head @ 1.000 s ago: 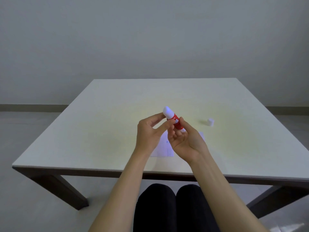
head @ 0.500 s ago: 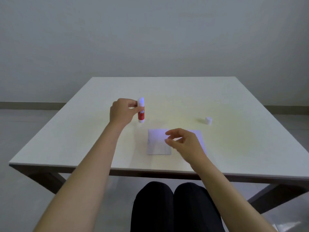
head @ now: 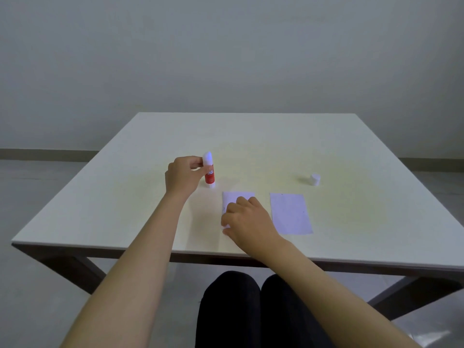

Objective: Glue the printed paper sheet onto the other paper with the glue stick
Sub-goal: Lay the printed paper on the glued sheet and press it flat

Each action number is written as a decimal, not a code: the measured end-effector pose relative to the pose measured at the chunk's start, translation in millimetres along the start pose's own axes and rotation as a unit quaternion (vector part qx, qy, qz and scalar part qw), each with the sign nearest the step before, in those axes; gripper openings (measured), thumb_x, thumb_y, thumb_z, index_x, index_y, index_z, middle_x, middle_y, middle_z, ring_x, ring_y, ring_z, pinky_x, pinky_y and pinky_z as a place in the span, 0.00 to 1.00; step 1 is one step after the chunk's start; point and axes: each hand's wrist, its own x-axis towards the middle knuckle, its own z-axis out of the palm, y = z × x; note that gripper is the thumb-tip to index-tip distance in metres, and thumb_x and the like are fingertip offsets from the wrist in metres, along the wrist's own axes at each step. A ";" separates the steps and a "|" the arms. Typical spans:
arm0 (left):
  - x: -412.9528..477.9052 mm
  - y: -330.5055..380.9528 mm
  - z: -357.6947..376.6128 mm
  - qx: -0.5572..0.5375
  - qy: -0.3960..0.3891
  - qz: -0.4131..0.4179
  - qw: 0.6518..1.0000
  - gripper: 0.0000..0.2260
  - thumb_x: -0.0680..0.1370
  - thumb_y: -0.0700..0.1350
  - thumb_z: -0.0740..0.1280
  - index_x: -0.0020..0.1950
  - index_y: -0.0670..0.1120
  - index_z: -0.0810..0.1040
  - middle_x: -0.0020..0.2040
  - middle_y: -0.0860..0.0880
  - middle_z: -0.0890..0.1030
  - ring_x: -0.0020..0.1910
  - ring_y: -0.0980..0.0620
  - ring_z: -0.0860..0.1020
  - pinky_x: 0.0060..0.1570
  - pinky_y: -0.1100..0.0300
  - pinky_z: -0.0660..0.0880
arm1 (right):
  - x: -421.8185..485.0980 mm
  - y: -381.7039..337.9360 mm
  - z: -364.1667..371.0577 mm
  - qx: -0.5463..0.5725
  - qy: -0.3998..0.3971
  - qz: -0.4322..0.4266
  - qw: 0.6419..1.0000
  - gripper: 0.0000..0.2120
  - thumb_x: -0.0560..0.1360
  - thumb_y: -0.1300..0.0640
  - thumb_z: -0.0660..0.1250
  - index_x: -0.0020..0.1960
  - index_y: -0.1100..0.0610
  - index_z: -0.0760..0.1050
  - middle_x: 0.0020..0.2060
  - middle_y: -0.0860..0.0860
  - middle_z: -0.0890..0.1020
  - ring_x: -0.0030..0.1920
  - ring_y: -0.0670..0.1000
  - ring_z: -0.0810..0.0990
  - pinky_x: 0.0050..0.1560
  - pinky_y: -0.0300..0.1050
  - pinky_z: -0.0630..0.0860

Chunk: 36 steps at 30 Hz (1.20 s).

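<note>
Glue stick stood up, papers side by side

The left hand (head: 184,175) pinches the upright glue stick (head: 209,172) on the table (head: 100,197); the right hand (head: 247,221), fingers curled, presses one paper sheet (head: 234,198); the other paper (head: 291,213) lies just beside; a white cap (head: 314,179) stands beyond.

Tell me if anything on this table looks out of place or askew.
Only one thing stands out: the small white cap sits alone toward the right of the table, well apart from the glue stick, which stands upright in the left hand. The two papers lie flat side by side; the right hand rests on the left paper.
</note>
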 end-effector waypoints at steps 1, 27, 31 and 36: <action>-0.1 -0.3 -0.1 0.000 0.000 0.000 1.000 0.06 0.71 0.52 0.71 0.43 0.52 0.84 0.47 0.52 0.86 0.52 0.52 0.80 0.54 0.52 0.75 | 0.4 -1.6 -1.3 -0.038 -0.002 -0.005 0.999 0.07 0.74 0.56 0.64 0.46 0.54 0.81 0.40 0.49 0.81 0.44 0.53 0.74 0.44 0.43 0.64; -49.6 -2.5 -1.9 -0.140 0.232 0.094 0.958 0.09 0.77 0.46 0.64 0.56 0.47 0.77 0.46 0.52 0.79 0.40 0.59 0.75 0.41 0.73 0.68 | -29.3 -33.0 -14.6 -0.003 0.154 0.034 0.987 0.15 0.52 0.65 0.76 0.26 0.56 0.70 0.24 0.50 0.73 0.23 0.51 0.64 0.23 0.39 0.59; -89.8 -0.2 13.4 -0.229 0.133 0.041 0.963 0.07 0.76 0.40 0.64 0.43 0.48 0.80 0.32 0.51 0.79 0.31 0.60 0.76 0.37 0.69 0.73 | -30.1 -0.8 -32.8 0.223 0.262 0.159 0.925 0.06 0.71 0.66 0.69 0.36 0.63 0.74 0.33 0.55 0.77 0.28 0.56 0.74 0.26 0.47 0.72; -109.2 26.1 35.1 -0.314 -0.099 -0.133 0.935 0.09 0.77 0.47 0.65 0.44 0.45 0.83 0.38 0.44 0.85 0.33 0.51 0.84 0.35 0.63 0.79 | -38.4 29.3 -36.3 0.533 0.289 0.338 0.720 0.06 0.76 0.62 0.66 0.40 0.61 0.75 0.31 0.55 0.80 0.29 0.49 0.81 0.33 0.37 0.78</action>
